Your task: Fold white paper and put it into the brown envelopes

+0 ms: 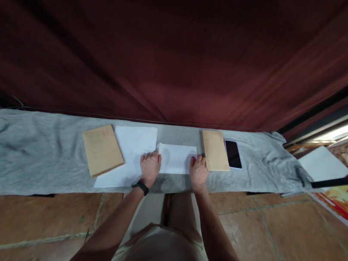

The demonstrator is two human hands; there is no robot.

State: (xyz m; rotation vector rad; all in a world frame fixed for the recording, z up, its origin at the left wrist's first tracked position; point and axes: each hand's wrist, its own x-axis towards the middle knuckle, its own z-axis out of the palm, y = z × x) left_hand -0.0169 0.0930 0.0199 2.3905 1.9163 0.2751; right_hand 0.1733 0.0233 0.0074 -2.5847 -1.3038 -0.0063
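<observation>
Dark band (142, 187) on my left wrist. My left hand (149, 167), fingers loosely bent, at 8 o'clock of the narrow white paper (175, 159); my right hand (199, 172) at 4, thumb on its edge. Cannot tell if either pinches it. Paper lies flat between them on grey cloth (57, 143). Larger white sheet (135, 138) at 9, brown envelope (101, 148) beyond. Brown packet (216, 152) toward 2, phone (233, 154) just past. Dark red fabric (183, 71) at 12.

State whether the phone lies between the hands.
No: the smaller paper lies between the left hand and right hand; the phone is farther right.
</observation>
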